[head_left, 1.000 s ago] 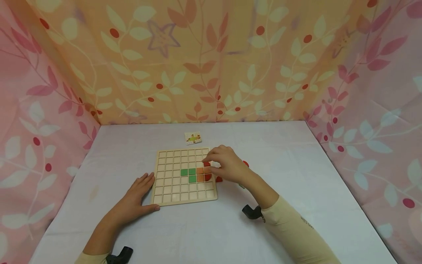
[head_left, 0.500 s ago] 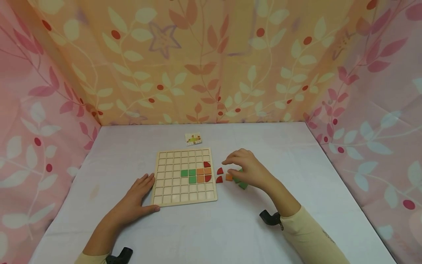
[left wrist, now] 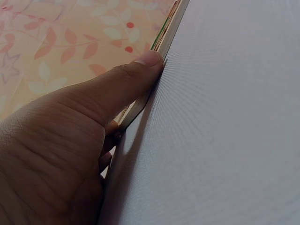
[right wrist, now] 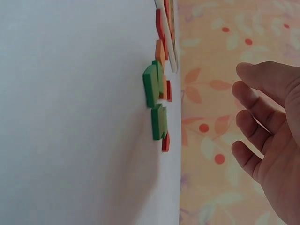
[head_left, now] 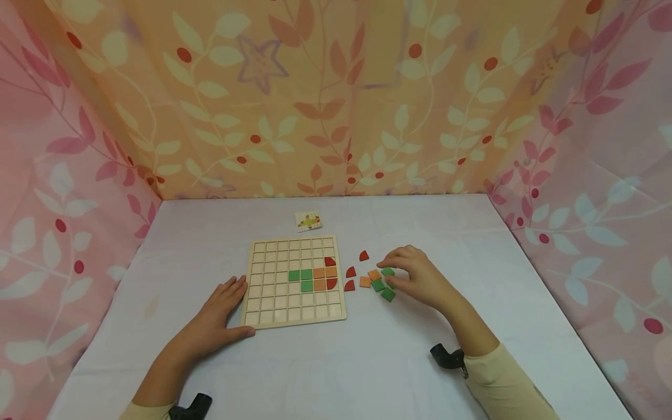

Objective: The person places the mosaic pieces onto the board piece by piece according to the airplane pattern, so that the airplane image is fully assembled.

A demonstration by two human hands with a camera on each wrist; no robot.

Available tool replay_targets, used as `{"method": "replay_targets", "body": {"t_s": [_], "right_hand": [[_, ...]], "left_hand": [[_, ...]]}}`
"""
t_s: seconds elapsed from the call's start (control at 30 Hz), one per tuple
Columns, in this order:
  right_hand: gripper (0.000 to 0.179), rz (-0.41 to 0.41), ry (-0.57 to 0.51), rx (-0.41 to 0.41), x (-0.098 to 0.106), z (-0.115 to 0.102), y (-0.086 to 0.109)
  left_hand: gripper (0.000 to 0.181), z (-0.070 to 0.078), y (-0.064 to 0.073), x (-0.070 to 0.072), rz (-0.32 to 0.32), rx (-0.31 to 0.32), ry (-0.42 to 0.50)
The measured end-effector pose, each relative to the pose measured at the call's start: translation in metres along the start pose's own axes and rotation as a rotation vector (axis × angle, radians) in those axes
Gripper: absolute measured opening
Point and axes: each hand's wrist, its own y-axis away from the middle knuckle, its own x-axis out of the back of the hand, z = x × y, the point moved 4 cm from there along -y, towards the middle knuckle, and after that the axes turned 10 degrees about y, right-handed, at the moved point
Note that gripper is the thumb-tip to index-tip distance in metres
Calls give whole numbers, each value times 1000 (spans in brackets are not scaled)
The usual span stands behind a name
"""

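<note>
Flowered cloth [head_left: 294, 116] is hanging behind and on both sides of the white worktop [head_left: 325, 373], where the board [head_left: 267, 303] is lying flat in front of me, a little left of centre. With my left hand [head_left: 215, 315] I'm steadying it: those fingers [head_left: 228, 286] are stretching along its left edge, grasping nothing, while the thumb [left wrist: 149, 58] is resting by the near left corner. Beyond the board the small card [head_left: 308, 221] is showing a coloured pattern.

Green tiles [head_left: 307, 274], orange tiles [head_left: 318, 273] and red tiles [head_left: 331, 284] are sitting in cells toward the board's right side. Loose tiles [head_left: 388, 296] are lying just right of the board, green, orange and red. My right hand [head_left: 417, 283] is hovering over the right end of that scatter; its fingers [right wrist: 253, 131] are curving loosely, spread apart, released and holding nothing that I'm seeing. Whether the thumb is brushing a green tile under it I'm not quite making out.

As I'm judging it, I'm partway through building a pattern, probably the card's, and choosing the next tile. The next move is calling for lowering thumb and finger onto one tile's edges, pinching it without dragging its close neighbours, and turning it to match its cell, with the left hand bracing the board.
</note>
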Motion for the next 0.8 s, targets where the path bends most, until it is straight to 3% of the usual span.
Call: {"method": "replay_targets", "body": {"t_s": [0.2, 0.37, 0.8], "right_hand": [[29, 22, -22, -17, -4, 14, 7], [30, 40, -34, -22, -8, 22, 11], [29, 3, -79, -54, -20, 42, 12]], "left_hand": [[113, 0, 0, 0, 14, -25, -4], [114, -1, -1, 0, 0, -4, -2], [114, -1, -1, -1, -7, -2, 12]]}}
